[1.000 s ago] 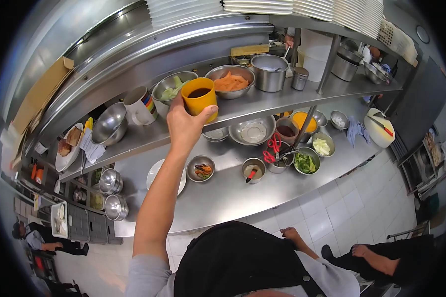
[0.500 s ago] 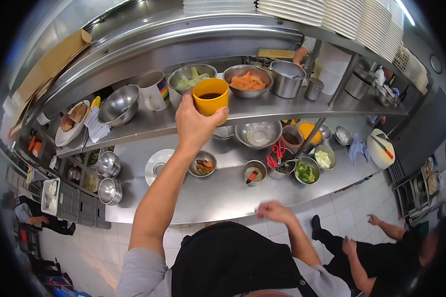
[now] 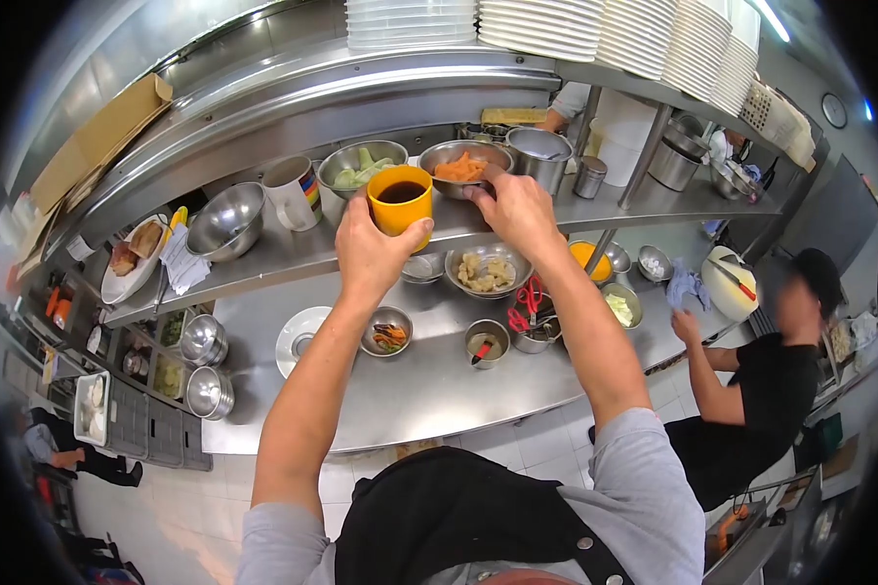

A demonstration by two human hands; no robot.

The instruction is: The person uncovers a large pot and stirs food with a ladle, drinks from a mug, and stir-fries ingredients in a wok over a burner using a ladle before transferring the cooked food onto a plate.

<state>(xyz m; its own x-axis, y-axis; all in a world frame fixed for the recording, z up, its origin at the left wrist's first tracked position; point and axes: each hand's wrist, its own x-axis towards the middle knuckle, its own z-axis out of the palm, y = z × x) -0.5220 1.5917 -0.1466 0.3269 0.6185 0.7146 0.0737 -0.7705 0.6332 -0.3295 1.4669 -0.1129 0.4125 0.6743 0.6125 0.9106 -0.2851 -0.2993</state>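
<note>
At the front edge of the upper steel shelf [image 3: 688,199], the left hand [image 3: 367,255] is wrapped round a yellow cup [image 3: 412,214]. Cup: mouth up, dark liquid inside, in front of a steel bowl of pale green pieces [image 3: 343,181]. The right hand [image 3: 519,210] is at the right rim of a steel bowl of orange strips [image 3: 463,169], digits bent and narrowly spaced; whether they pinch the rim, cannot tell.

Same shelf, right of the orange strips: steel pot [image 3: 546,174], then lidded steel shaker [image 3: 591,179]. Left end: striped mug [image 3: 288,200], just beside a wide steel bowl [image 3: 222,229].

Worktable [image 3: 429,405] below, left to right: white plate [image 3: 291,349], bowl of mixed vegetable pieces [image 3: 387,332], small steel pot with a red-and-black handle in it [image 3: 488,359] (whatever the handle belongs to is hidden), red-handled scissors [image 3: 528,302].

Far right: a co-worker [image 3: 751,390] in black stands near a blue cloth [image 3: 688,287], hands close to it.
</note>
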